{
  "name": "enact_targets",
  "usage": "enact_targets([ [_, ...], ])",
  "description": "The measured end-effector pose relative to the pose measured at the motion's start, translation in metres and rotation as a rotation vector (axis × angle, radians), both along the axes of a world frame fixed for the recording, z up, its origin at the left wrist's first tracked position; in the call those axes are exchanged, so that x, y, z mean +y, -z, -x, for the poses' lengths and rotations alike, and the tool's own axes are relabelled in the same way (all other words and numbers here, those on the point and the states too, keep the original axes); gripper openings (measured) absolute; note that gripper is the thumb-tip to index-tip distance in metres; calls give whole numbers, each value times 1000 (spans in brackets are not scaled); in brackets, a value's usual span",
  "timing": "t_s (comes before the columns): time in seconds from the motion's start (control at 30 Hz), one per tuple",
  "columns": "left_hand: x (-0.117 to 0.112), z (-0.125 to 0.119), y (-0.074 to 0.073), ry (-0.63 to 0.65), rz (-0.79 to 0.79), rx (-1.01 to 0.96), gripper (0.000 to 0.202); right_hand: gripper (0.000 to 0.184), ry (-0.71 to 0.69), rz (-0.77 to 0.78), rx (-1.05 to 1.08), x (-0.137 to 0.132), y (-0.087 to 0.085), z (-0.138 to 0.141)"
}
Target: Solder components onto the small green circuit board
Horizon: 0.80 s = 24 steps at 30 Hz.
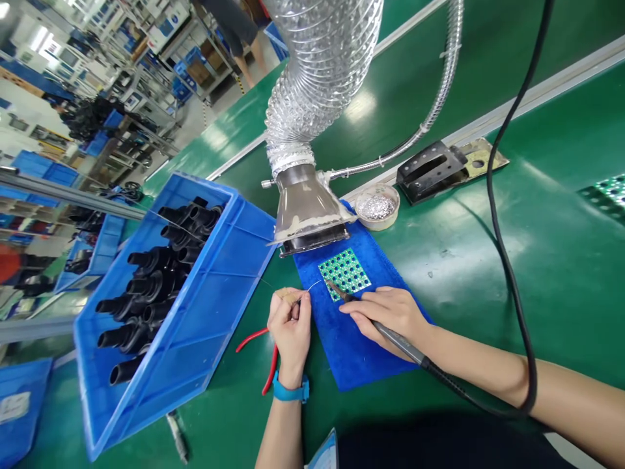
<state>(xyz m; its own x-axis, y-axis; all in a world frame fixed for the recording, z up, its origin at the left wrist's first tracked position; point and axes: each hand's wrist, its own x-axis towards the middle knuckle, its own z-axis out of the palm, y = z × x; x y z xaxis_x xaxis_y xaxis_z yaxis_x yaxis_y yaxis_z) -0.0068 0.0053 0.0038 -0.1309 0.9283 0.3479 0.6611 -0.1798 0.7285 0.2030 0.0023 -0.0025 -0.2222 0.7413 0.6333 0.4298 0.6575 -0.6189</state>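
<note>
right hand (385,319) is wrapped pen-style around a slim black soldering iron (390,339), its fine metal tip right at the edge of a small green circuit board (344,273) with a grid of shiny blue dots, and the board lies flat on a fuzzy blue towel (356,352). left hand (289,326) is pinched tight on a thin silver wire (312,286), which looks like solder, just beside the board. around them there's a squat metal fume hood (305,208) on a crinkly foil duct (317,71), a little round dish of silvery scraps (377,206), red-handled pliers (256,339), and a blue plastic crate (234,260) of ribbed black plastic parts (156,280).
</note>
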Motion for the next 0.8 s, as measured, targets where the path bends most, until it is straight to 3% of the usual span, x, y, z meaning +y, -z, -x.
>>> enact_targets([
  [0.33, 0, -3, 3, 13, 86, 21, 12, 18, -5, 29, -13, 2, 2, 3],
  [0.8, -3, -5, 0, 30, 30, 24, 9, 17, -27, 3, 80, 2, -2, -1],
])
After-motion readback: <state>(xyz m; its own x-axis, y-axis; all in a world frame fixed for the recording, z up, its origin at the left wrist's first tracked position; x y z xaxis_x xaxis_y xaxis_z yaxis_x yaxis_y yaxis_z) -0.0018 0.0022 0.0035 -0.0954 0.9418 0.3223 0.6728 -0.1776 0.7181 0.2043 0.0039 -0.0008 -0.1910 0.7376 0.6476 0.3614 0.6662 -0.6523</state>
